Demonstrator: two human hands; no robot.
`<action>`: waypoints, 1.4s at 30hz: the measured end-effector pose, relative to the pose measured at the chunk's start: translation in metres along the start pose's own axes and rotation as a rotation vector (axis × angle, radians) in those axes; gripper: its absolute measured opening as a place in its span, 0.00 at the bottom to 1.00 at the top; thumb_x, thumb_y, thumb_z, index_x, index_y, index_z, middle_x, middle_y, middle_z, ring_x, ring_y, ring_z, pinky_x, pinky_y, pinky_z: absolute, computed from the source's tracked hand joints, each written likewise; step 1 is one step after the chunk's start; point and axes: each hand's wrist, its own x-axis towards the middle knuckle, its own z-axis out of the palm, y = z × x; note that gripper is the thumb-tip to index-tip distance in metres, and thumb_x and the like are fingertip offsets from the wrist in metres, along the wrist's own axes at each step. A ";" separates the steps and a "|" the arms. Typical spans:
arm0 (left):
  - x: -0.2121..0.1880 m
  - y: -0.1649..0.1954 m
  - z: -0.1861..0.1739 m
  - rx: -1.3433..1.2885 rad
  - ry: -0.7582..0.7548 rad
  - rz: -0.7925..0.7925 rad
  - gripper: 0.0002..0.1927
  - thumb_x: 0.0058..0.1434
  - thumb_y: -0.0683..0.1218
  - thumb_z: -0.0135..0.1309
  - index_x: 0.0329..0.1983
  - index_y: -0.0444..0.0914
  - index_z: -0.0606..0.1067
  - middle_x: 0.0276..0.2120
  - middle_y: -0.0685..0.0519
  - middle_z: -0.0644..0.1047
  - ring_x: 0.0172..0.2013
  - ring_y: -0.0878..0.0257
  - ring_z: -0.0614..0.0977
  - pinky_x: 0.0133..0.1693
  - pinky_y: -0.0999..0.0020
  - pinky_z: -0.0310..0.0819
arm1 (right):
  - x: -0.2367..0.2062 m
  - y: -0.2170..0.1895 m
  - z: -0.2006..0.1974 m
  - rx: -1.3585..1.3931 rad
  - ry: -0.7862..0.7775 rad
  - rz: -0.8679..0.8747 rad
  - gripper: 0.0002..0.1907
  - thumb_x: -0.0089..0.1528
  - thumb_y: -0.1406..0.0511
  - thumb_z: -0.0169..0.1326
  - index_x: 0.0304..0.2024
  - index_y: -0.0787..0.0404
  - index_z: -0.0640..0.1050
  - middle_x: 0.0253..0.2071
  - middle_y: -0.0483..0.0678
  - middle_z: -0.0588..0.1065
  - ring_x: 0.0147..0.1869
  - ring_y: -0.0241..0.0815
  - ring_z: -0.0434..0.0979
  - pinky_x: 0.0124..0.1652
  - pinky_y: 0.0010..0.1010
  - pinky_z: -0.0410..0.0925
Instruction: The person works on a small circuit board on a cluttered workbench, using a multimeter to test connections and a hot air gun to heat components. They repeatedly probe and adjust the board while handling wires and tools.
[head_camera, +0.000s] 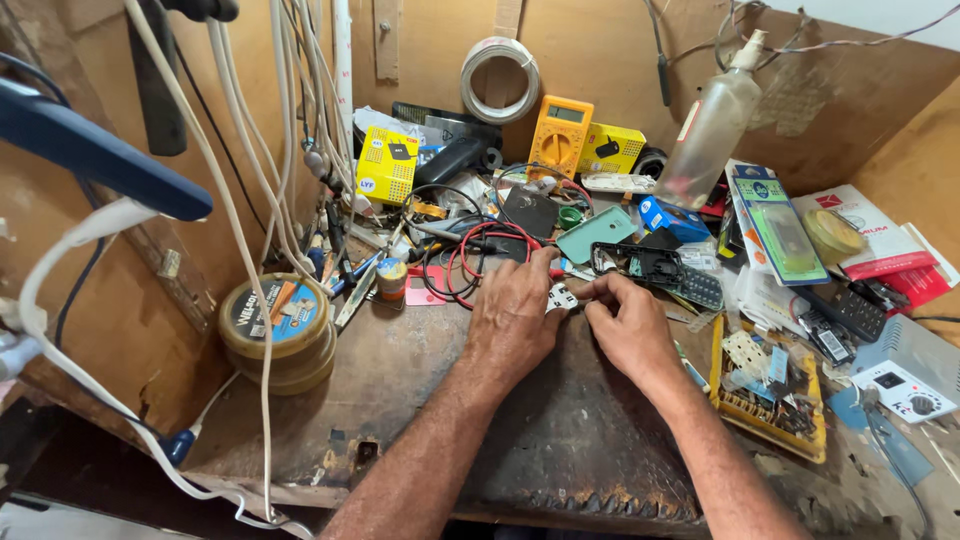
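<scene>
Head camera looks down at a tiny white part (561, 297) in the middle of the frame, pinched between both hands. Left hand (512, 318) and right hand (628, 325) each have fingers clamped on it. It could slip and get lost among the red wires (478, 252) and phone frame (638, 264) just above.

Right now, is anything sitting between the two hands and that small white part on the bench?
Nothing visible does. The left hand and right hand already pinch the small white part between their fingertips, over the dark worn benchtop. The red wire loop and the black phone frame lie just behind, not between.
</scene>
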 end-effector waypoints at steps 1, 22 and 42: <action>0.000 0.000 0.000 -0.006 0.002 0.005 0.35 0.48 0.41 0.68 0.59 0.35 0.67 0.42 0.48 0.79 0.45 0.47 0.78 0.46 0.50 0.67 | 0.001 0.002 0.001 0.022 0.003 -0.020 0.13 0.60 0.68 0.53 0.45 0.60 0.84 0.29 0.49 0.81 0.28 0.37 0.74 0.32 0.33 0.68; 0.001 -0.001 -0.002 0.007 -0.011 -0.001 0.35 0.48 0.40 0.67 0.59 0.35 0.67 0.41 0.46 0.79 0.45 0.47 0.78 0.48 0.50 0.68 | 0.014 -0.001 0.003 0.339 -0.100 0.147 0.17 0.64 0.59 0.62 0.32 0.68 0.82 0.24 0.42 0.72 0.27 0.29 0.64 0.26 0.27 0.57; 0.003 -0.004 0.003 0.009 -0.017 -0.003 0.35 0.46 0.39 0.66 0.58 0.34 0.68 0.42 0.46 0.79 0.45 0.47 0.78 0.47 0.50 0.68 | 0.018 0.009 0.014 0.336 0.012 0.048 0.12 0.57 0.63 0.67 0.28 0.68 0.82 0.24 0.42 0.78 0.26 0.27 0.68 0.27 0.24 0.62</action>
